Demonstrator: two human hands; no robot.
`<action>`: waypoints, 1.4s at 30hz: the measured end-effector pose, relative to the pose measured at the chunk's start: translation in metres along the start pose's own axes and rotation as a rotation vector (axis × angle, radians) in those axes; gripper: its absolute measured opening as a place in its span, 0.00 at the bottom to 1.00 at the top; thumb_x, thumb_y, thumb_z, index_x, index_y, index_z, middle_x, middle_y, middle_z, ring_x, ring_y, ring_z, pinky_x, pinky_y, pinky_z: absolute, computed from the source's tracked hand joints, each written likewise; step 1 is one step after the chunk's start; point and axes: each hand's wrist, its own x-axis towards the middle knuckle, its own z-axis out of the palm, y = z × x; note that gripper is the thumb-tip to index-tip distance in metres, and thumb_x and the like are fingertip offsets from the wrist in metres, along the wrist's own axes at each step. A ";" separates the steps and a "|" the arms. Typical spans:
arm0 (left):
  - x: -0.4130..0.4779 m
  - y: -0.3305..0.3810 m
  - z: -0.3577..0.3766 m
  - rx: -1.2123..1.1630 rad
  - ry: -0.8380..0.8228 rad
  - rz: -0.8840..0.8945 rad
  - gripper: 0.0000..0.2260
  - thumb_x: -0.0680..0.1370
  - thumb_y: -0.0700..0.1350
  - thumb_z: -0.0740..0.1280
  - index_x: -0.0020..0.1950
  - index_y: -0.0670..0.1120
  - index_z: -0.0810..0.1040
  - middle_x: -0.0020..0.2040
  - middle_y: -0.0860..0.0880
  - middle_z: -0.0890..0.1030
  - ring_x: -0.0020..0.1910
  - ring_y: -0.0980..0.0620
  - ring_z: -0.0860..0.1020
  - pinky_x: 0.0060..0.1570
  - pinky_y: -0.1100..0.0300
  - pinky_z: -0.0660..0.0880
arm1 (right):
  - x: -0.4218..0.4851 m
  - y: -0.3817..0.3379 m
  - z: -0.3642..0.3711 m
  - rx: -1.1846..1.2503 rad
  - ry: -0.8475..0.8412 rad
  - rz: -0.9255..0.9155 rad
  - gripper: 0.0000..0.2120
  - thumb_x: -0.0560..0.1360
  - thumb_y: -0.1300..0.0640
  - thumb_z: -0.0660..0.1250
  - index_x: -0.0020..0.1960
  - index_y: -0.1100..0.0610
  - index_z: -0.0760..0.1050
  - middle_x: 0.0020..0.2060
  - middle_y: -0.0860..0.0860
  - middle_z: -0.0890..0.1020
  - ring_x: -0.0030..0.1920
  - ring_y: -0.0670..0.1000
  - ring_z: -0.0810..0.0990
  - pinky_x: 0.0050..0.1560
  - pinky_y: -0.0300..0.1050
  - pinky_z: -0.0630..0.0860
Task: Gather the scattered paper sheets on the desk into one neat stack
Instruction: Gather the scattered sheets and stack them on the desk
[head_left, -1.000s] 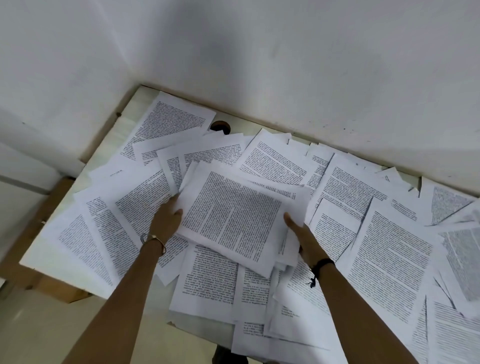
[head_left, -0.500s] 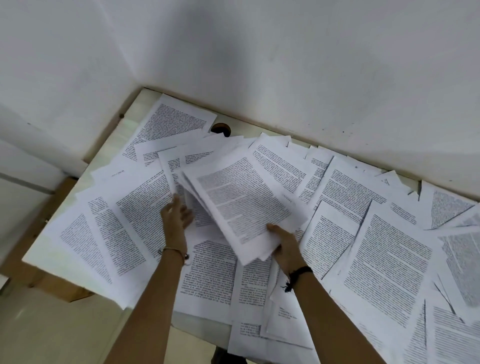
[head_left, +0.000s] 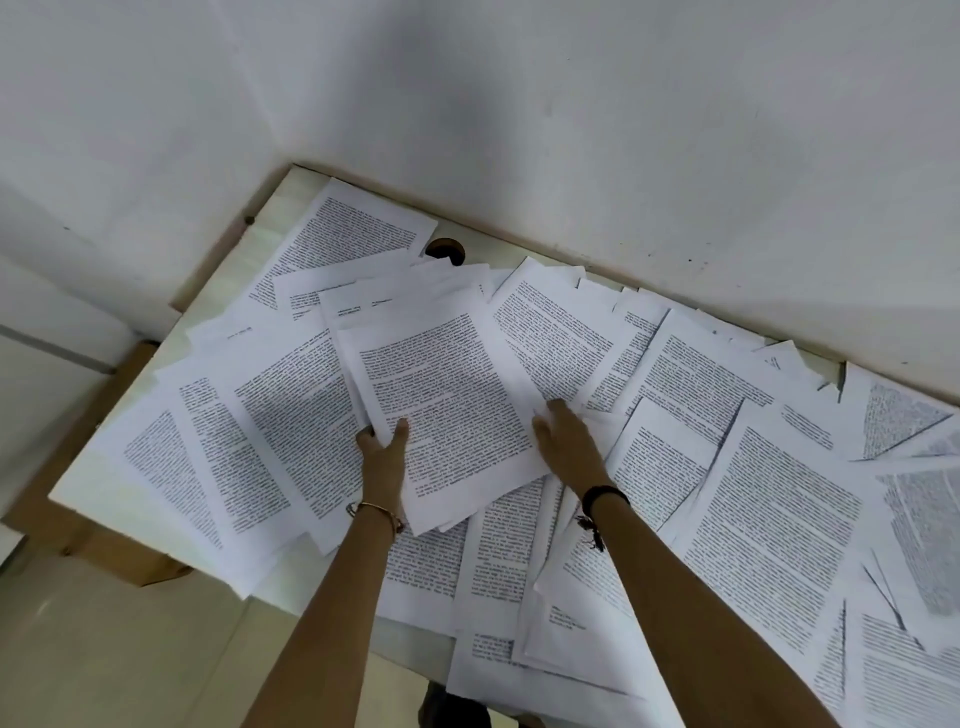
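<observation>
**paperjam:** Head cam, the only view going. Using the round cable hole (head_left: 445, 250) at the back of the desk (head_left: 218, 306) as the landmark. What's the person got hold of?

**deskrat:** Straight toward the camera from that hole there's a bundle of printed sheets (head_left: 441, 395), tilted a bit and looking raised off the mess underneath. The left hand (head_left: 382, 457) grips its lower-left corner. The thumb is on top of the page and the fingers go under it, so it's curled round the paper. There's a thin bracelet (head_left: 375, 512) on that wrist.

**paperjam:** And the other one?

**deskrat:** The right hand (head_left: 569, 447) sits below and right of the hole, right by the bundle's right edge. Its fingers (head_left: 558, 413) are stretched out flat on the loose pages, pinching nothing that shows. Can't tell if it actually touches the bundle's edge. That wrist has a black band (head_left: 605, 496).

**paperjam:** Rest of the paper?

**deskrat:** Scattered sheets (head_left: 769, 514) everywhere, overlapping at all angles. One page (head_left: 358, 234) lies just left of the hole, its corner close to the rim. A fan of them spreads left of and below the hole out to the desk's left side, some hanging over. Loads more run right of the hole along the white wall (head_left: 571, 130) to the frame's edge. A few hang off the near edge, well below the hole.
</observation>
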 end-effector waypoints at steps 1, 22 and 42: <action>-0.004 -0.003 0.004 0.018 0.023 0.020 0.26 0.79 0.47 0.64 0.73 0.43 0.58 0.67 0.41 0.71 0.62 0.41 0.73 0.64 0.46 0.71 | -0.003 -0.001 0.003 -0.112 -0.064 -0.026 0.12 0.82 0.53 0.55 0.58 0.61 0.65 0.52 0.62 0.79 0.53 0.61 0.78 0.47 0.47 0.70; -0.005 0.008 -0.098 0.178 -0.170 0.081 0.23 0.77 0.32 0.63 0.72 0.40 0.65 0.66 0.41 0.74 0.64 0.41 0.74 0.67 0.45 0.69 | -0.025 -0.024 0.076 0.450 -0.382 -0.023 0.28 0.76 0.47 0.66 0.73 0.52 0.64 0.67 0.48 0.75 0.65 0.51 0.75 0.66 0.51 0.71; 0.005 0.005 -0.325 0.236 0.973 0.000 0.18 0.82 0.40 0.51 0.71 0.42 0.67 0.66 0.37 0.73 0.63 0.37 0.72 0.59 0.48 0.68 | -0.070 -0.171 0.277 -0.689 -0.274 -0.580 0.55 0.66 0.37 0.70 0.76 0.59 0.38 0.76 0.66 0.46 0.74 0.70 0.41 0.62 0.77 0.36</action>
